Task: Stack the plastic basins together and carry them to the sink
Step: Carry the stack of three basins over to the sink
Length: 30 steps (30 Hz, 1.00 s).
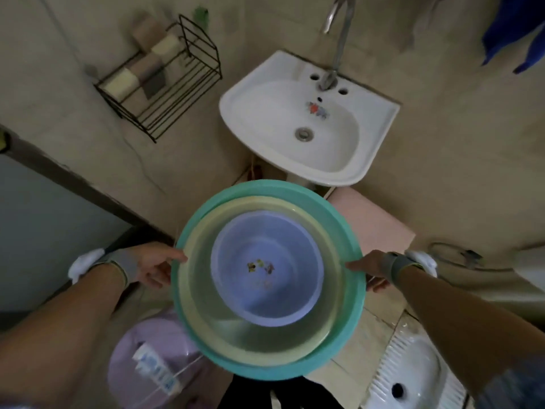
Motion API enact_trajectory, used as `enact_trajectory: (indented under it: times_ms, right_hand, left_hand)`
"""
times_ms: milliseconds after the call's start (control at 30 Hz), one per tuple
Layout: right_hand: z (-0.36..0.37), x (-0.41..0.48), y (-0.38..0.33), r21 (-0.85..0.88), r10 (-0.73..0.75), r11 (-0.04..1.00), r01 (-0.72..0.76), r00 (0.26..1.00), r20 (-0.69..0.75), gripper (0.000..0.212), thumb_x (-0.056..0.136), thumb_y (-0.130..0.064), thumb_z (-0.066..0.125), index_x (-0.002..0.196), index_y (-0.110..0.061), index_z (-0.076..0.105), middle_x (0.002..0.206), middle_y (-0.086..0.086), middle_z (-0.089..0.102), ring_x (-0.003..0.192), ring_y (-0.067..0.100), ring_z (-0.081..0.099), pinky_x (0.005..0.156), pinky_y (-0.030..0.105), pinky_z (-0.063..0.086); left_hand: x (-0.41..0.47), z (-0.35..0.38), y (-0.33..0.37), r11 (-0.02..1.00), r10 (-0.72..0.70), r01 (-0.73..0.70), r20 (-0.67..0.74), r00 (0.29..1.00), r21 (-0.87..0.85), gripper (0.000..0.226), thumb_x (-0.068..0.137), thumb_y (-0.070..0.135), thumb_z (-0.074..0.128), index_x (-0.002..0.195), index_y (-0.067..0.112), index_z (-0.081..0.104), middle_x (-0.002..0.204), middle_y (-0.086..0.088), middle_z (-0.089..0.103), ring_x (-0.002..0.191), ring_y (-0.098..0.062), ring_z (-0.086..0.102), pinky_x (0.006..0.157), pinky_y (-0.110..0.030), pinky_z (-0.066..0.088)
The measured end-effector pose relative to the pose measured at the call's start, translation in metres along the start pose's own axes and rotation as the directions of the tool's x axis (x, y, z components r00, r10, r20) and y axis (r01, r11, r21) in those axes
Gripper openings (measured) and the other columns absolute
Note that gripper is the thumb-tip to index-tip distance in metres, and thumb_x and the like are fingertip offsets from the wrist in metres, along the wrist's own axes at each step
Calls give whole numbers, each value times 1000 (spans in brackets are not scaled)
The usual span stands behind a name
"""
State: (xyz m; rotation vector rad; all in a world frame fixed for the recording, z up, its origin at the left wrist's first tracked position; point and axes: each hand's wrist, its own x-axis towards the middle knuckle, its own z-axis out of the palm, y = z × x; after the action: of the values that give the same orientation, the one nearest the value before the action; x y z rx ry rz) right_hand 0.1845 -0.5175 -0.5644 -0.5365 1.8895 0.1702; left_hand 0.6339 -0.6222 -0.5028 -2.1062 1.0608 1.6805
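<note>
Three plastic basins are nested into one stack in the middle of the view. The teal basin (351, 231) is outermost, a pale yellow basin (206, 314) sits inside it, and a lilac basin (265, 290) with a small print lies innermost. My left hand (153, 268) grips the stack's left rim, thumb on top. My right hand (370, 267) grips the right rim. The stack hangs in the air, just short of the white sink (348, 160), which is mounted on the wall ahead with a metal tap (339, 45) over it.
A black wire rack (165, 84) with soap bars hangs on the wall left of the sink. A pink stool or box (374, 219) stands under the sink's front. A lilac lidded bucket (141, 349) is at lower left, a white squat toilet (413, 376) at lower right.
</note>
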Motion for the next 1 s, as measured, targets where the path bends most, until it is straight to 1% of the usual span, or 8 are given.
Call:
enact_trajectory:
  times_ms: [100,167,300,533,600,767,900,1000]
  right_hand:
    - [14,24,-31,-22,-48,999,48,999,0,57,78,-47,74,101,4,67,91,19,73,79,35,72,76,47,60]
    - [23,33,-54,-40,-75,996,74,997,-14,58,78,-43,75,105,7,65,96,21,73,86,39,72,80,53,58]
    - [40,27,-104,-47,-98,994,97,995,-23,40,87,-39,67,100,-2,57,75,11,65,62,25,63,54,31,52]
    - [70,92,-187,-79,-85,994,77,992,-94,39,89,-41,64,99,-4,56,70,9,62,57,23,60,53,28,51]
    - [79,116,-205,-106,-83,992,71,989,-119,43,88,-41,64,106,-2,61,82,13,68,67,28,65,61,33,55]
    - [87,170,-244,-181,-144,978,100,958,-248,54,88,-37,65,126,0,57,123,21,64,107,37,64,85,41,55]
    - [91,226,-267,-223,-200,964,143,944,-261,55,90,-32,62,134,0,52,133,23,57,120,41,56,98,44,48]
    - [90,326,-268,-222,-272,951,215,925,-267,64,84,-29,68,139,-2,47,140,23,51,124,42,51,103,49,44]
  left_hand:
    - [15,-20,-17,996,-19,15,-43,999,-88,16,88,21,64,100,11,60,82,-12,56,71,-27,54,81,-38,44]
    - [28,-34,-24,992,-37,27,-71,997,-127,23,87,20,66,106,8,62,85,-12,57,73,-27,54,80,-38,45]
    - [60,-55,-31,982,-59,38,-113,992,-183,32,82,18,70,109,2,64,88,-14,62,73,-28,56,78,-38,47]
    - [151,-98,-17,964,-81,44,-133,988,-261,17,84,16,68,92,3,60,79,-12,56,69,-26,52,90,-44,47]
    - [179,-104,-14,961,-87,43,-150,985,-274,17,85,16,67,91,5,57,77,-11,55,69,-25,52,87,-43,46]
    - [247,-102,-11,945,-84,25,-168,982,-325,36,83,20,67,113,2,60,93,-14,63,82,-28,58,80,-40,45]
    - [304,-87,-10,933,-93,32,-154,984,-358,34,86,23,66,113,3,59,108,-16,61,96,-32,56,85,-39,44]
    - [361,-71,-15,924,-85,19,-154,984,-383,41,86,26,66,118,3,59,110,-16,60,97,-32,56,86,-40,44]
